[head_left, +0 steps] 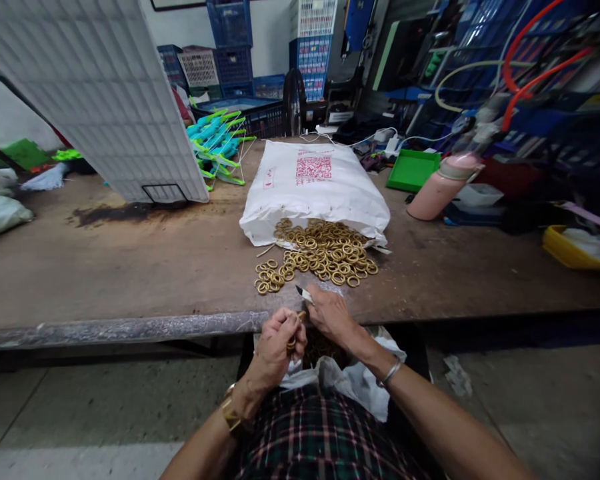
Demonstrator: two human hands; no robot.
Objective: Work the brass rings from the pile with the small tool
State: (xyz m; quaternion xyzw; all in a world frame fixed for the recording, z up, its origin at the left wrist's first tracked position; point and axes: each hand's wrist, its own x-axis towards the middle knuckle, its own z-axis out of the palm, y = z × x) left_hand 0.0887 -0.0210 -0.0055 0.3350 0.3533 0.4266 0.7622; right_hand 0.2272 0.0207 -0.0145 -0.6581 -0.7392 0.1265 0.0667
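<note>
The left hand (283,341) is clenched around a few rings, one ring (301,315) showing at its fingertips, just over the near edge of the table (105,267). Beside it, the right hand (331,315) grasps a small knife (305,295) with a dark tip and a pale handle, the tip pointing toward the table's left side. The two hands are close together (whether they touch is hard to tell).

Just beyond them lies a pile (335,257) of brass-coloured rings, near the middle of the table's near edge. It spreads from the mouth of a white sack (315,200), which lies flat with red print on top and reaches toward the far edge. A few rings lie loosely at the pile's left end.

Toward the table's right edge stand a pink bottle (434,193), a green tray (414,170) behind it and a yellow tray (565,252) near the right corner. On the left half, a tall pale panel (95,87) leans, with a dark stain (105,212) by its foot. Below the near edge, a white bag (373,393) with dark contents lies in the person's lap.
</note>
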